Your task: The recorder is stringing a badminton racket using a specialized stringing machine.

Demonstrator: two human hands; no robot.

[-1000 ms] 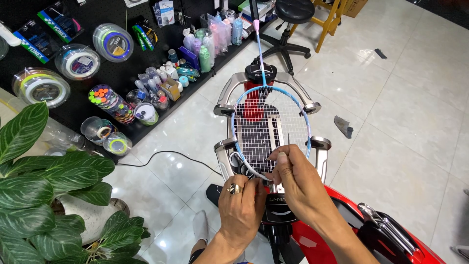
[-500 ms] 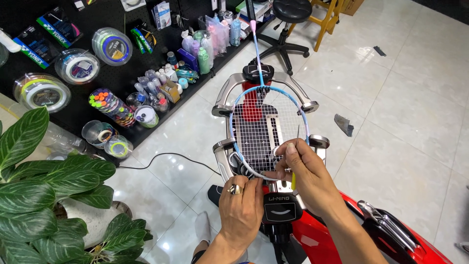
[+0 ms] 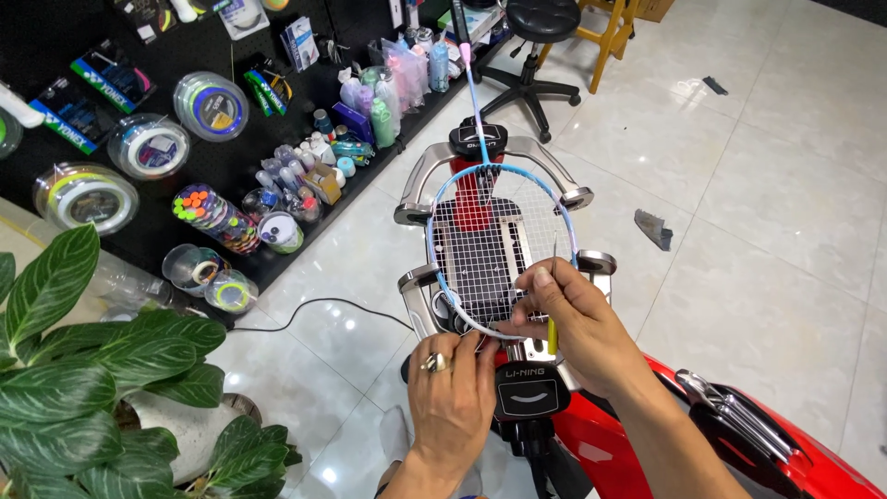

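A light blue badminton racket [image 3: 442,268] lies clamped flat in a silver stringing machine [image 3: 416,180], its white strings [image 3: 485,254] partly woven. My left hand [image 3: 451,393], with a ring on one finger, rests at the near rim of the racket head. My right hand [image 3: 573,319] is at the rim's near right side, pinching a string while a thin awl with a yellow handle [image 3: 552,337] sticks out between the fingers, its metal point upward.
A black wall display [image 3: 166,129] at the left holds string reels, tubs and bottles. A leafy potted plant [image 3: 83,370] stands at the lower left. A black stool [image 3: 536,28] is behind the machine. A red tool tray [image 3: 767,444] sits at the lower right. A black cable [image 3: 305,314] crosses the tiled floor.
My right hand has shifted slightly along the near rim and raised the awl's point. The left hand stays at the rim. The view has tilted a little.
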